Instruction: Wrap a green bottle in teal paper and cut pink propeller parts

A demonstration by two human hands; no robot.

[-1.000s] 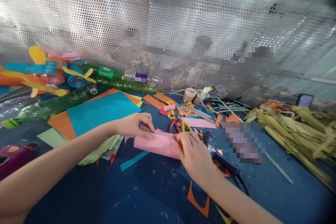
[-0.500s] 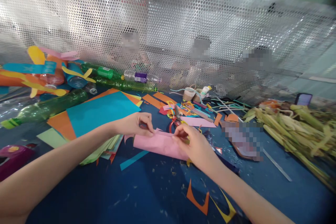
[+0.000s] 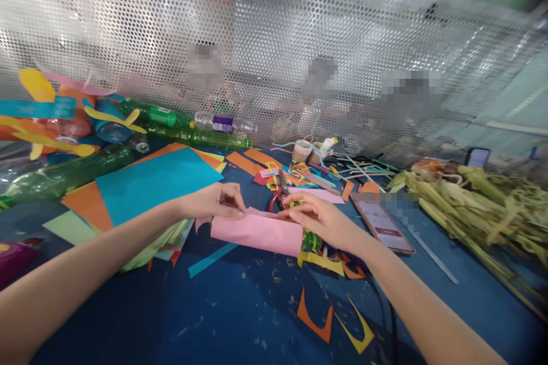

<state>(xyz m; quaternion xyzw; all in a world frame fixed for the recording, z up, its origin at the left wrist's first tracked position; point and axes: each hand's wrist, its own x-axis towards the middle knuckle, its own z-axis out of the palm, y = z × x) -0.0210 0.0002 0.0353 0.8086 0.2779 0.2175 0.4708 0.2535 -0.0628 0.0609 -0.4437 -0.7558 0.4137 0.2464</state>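
Pink paper (image 3: 257, 232) lies wrapped around a green bottle (image 3: 311, 240), whose neck shows at the right end. My left hand (image 3: 225, 201) pinches the paper's top edge near its left part, thumb and fingers closed on it. Over the top right of the roll is my right hand (image 3: 319, 218), its fingers stretched out and touching the paper's upper edge. Red-handled scissors (image 3: 280, 191) lie just behind the roll.
Coloured sheets (image 3: 156, 179) and a green bottle (image 3: 72, 171) lie at the left. Paper scraps (image 3: 314, 328) are in front, a phone (image 3: 383, 225) and corn husks (image 3: 479, 205) at the right. A perforated metal screen (image 3: 265, 40) stands behind, people beyond it.
My right hand has loosened its pinch and spread its fingers, and the green bottle neck now shows at the paper's right end. My left hand keeps its hold. The view has shifted slightly.
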